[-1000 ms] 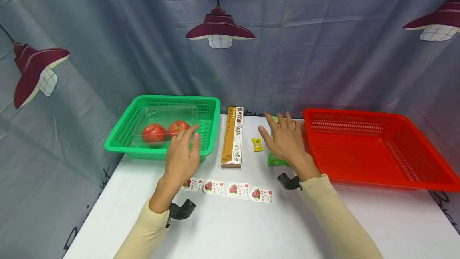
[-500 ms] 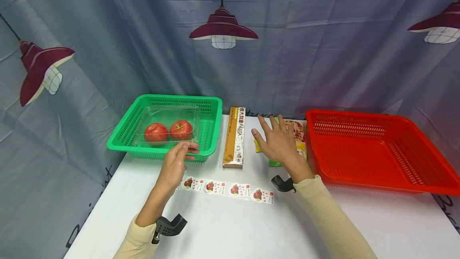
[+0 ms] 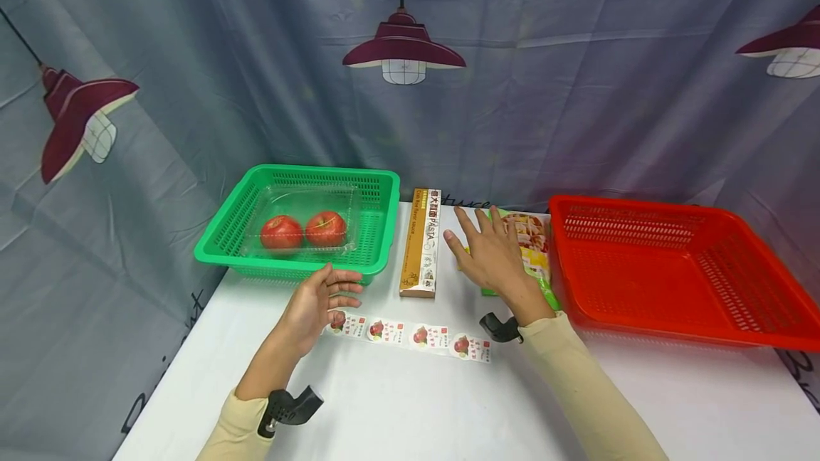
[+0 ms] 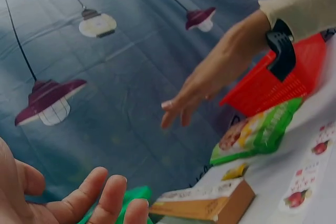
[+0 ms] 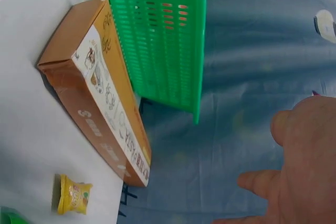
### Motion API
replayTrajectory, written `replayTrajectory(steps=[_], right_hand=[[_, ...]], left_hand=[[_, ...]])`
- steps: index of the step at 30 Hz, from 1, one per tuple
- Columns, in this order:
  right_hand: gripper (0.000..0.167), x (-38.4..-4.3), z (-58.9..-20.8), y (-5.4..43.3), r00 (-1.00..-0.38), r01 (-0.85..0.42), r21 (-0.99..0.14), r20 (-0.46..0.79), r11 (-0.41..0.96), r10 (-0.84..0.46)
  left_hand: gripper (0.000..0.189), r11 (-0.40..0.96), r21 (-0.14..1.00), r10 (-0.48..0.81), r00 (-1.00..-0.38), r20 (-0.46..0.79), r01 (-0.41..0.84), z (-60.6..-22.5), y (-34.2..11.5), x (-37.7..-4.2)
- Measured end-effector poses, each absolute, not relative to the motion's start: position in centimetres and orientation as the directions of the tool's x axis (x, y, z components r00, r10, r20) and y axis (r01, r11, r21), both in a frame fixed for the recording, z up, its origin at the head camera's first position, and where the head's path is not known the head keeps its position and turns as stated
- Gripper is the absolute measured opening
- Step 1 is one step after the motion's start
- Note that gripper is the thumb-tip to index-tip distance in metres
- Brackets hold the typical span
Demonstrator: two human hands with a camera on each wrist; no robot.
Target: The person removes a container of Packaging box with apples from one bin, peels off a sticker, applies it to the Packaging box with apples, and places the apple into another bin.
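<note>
My left hand (image 3: 312, 308) hovers in front of the green basket (image 3: 211, 256), palm turned inward, fingers spread and loosely bent around nothing. Inside that basket lies a clear plastic clamshell box (image 3: 307, 199) with two red apples (image 3: 280, 232). With fingers spread, my right hand (image 3: 492, 255) is held above the table, between the pasta box (image 3: 420, 244) and the red basket (image 3: 640, 290). Partly behind it lies a green and yellow food packet (image 3: 534, 255). A small yellow wrapped candy (image 5: 74, 195), mostly hidden by the right hand in the head view, shows in the right wrist view.
A strip of apple-printed stickers (image 3: 426, 336) lies flat on the white table (image 3: 397, 411), just right of the left hand. A grey curtain (image 3: 487, 126) printed with lamps hangs directly behind the baskets. The red basket fills the table's right side.
My left hand has drawn back from over the green basket's front toward me, its palm turning inward. The right hand has shifted slightly left, uncovering more of the food packet.
</note>
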State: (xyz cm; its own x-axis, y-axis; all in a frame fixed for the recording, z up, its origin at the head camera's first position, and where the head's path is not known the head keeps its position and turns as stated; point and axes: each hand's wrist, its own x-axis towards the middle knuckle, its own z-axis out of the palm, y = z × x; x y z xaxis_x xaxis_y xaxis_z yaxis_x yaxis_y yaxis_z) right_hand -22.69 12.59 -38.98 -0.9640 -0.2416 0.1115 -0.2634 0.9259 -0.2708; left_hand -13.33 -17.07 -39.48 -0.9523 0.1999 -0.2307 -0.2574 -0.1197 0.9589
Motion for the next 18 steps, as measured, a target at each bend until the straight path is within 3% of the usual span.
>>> replayTrajectory(steps=[18], right_hand=[[0.065, -22.8, -38.9, 10.4, -0.948, -0.318, -0.298, 0.127, 0.9, -0.293]], left_hand=[[0.062, -0.014, 0.933, 0.036, -0.933, -0.358, -0.359, -42.0, -18.4, -15.3]])
